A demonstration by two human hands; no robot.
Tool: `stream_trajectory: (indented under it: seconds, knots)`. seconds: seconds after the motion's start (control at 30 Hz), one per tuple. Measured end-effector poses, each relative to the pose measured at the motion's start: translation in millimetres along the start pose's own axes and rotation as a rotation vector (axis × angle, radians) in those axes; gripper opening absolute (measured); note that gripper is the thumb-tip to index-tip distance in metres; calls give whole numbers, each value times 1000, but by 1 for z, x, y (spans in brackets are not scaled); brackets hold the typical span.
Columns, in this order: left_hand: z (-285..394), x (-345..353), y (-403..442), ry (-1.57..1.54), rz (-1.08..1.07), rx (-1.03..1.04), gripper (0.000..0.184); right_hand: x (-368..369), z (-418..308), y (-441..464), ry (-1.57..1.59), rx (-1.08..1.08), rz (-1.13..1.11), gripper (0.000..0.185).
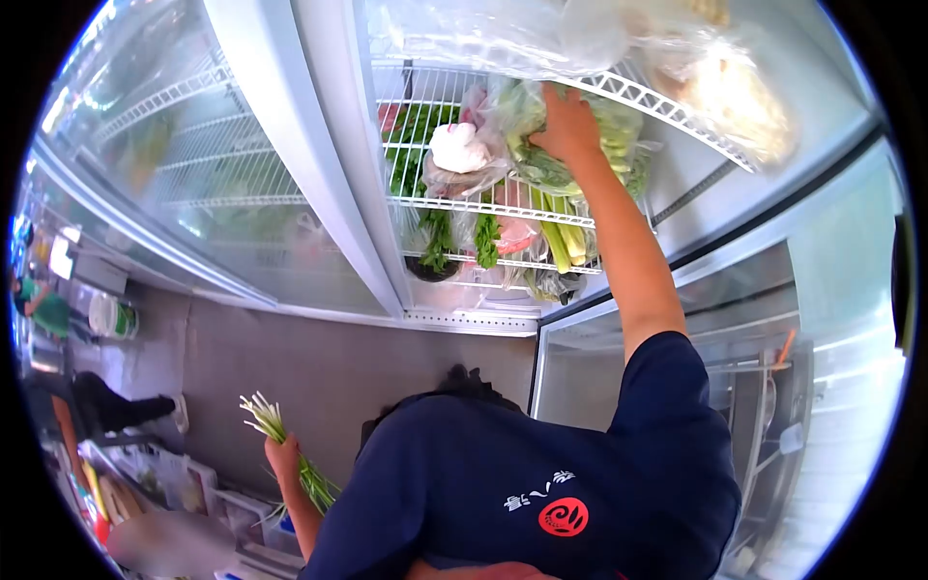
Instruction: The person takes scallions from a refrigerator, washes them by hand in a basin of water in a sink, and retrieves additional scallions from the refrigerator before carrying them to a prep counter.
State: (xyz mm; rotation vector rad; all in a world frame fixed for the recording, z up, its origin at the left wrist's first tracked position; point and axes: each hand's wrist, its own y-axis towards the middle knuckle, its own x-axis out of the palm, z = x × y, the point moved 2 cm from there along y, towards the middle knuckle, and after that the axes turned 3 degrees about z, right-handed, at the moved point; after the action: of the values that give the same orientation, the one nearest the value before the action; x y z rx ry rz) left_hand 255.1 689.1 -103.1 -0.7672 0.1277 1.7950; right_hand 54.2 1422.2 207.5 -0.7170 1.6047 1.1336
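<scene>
My left hand (283,458), low on the left, is closed around a bunch of scallions (265,416), white ends up and green stems hanging below. My right hand (570,128) reaches into the open fridge and grips a clear plastic bag of leafy greens (534,166) on a wire shelf (435,203); some fingertips are hidden against the bag. Just left of that bag sits a knotted white plastic bag (459,148). Green herbs (437,237) and pale green stalks (559,244) show on the level below.
A white frame post (333,145) divides the fridge, with a glass door (184,164) on the left. The open door (831,319) is at my right. Bagged food (725,92) fills the upper shelf. Plastic bins (246,512) stand lower left; another person's leg (116,404) is beyond.
</scene>
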Motion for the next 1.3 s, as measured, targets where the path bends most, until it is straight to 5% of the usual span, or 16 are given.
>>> stream_trajectory:
  seconds: [0.2,0.3,0.43,0.5,0.63,0.77,0.9,0.97,1.07,1.3]
  knots:
    - [2,18,-29,-24,43,-42,11,17,22,-8,132,-19,64,70]
    - [1,19,-25,-19,46,-52,12,27,44,-20,342,-93,351,48]
    - [2,18,-44,-28,48,-95,12,34,92,-22,589,16,300,42]
    - [-8,18,-46,-11,51,-113,12,34,117,-24,968,249,281,35]
    - [-19,18,-56,7,58,-146,11,19,145,-24,1380,284,440,32]
    - [-20,13,-44,-12,37,-134,10,8,163,-31,1476,335,499,33]
    - [-3,19,-33,28,-1,-54,11,11,147,-46,1342,293,402,37]
    - [21,25,-18,19,-24,-12,12,-19,88,-70,714,44,464,43]
    - [71,42,-12,54,-84,73,14,-49,45,-113,474,82,491,37]
    - [202,89,-12,172,-216,359,15,-53,44,-187,323,-89,503,18]
